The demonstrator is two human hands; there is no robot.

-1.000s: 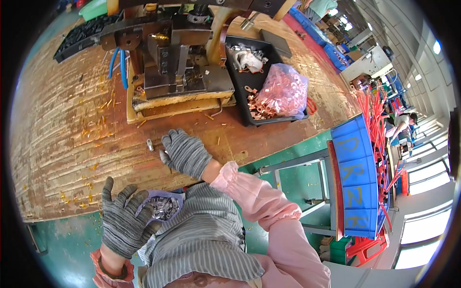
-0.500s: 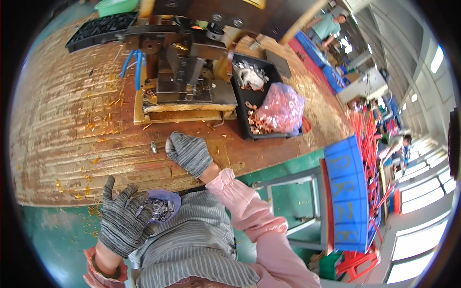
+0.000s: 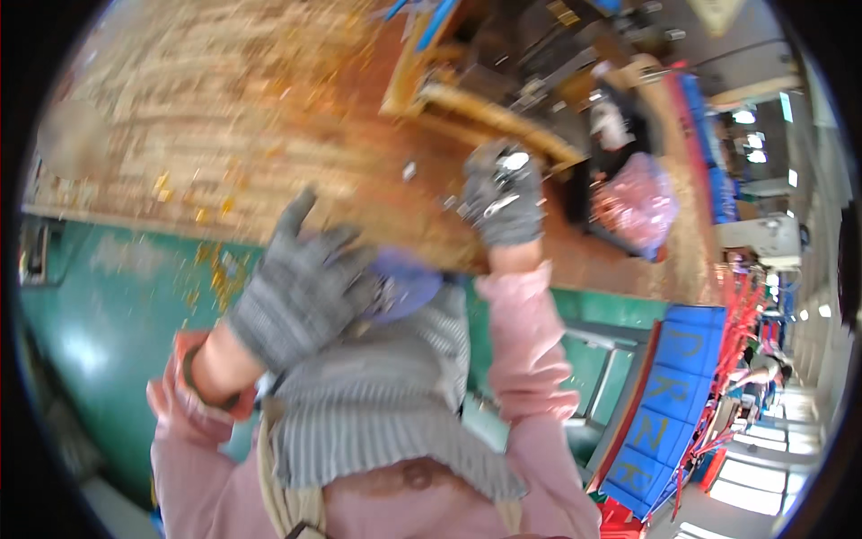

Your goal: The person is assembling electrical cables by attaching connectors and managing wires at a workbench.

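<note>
My left hand (image 3: 301,287), in a grey knitted glove, has its fingers spread beside a purple bowl (image 3: 415,286) on my lap. Blurred small metal pieces show inside the bowl, and my fingers partly cover its left side. My right hand (image 3: 503,198), gloved alike, is over the table in front of the press (image 3: 525,67), with several shiny small metal parts (image 3: 514,163) in it. Motion blurs its fingers. A few more bits lie or drop just left of it; I cannot tell which. One small metal part (image 3: 409,171) lies on the tabletop between my hands.
A black tray (image 3: 579,198) right of the press holds a pink plastic bag (image 3: 637,202) and a white item. Blue-handled pliers (image 3: 435,24) lie left of the press. Yellow scraps dot the wooden table (image 3: 305,135). A blue crate (image 3: 664,404) stands at the right.
The whole view has swung, with the press and tray now farther right. My right hand, closed and showing no parts before, now shows shiny metal parts. My left hand remains beside the bowl.
</note>
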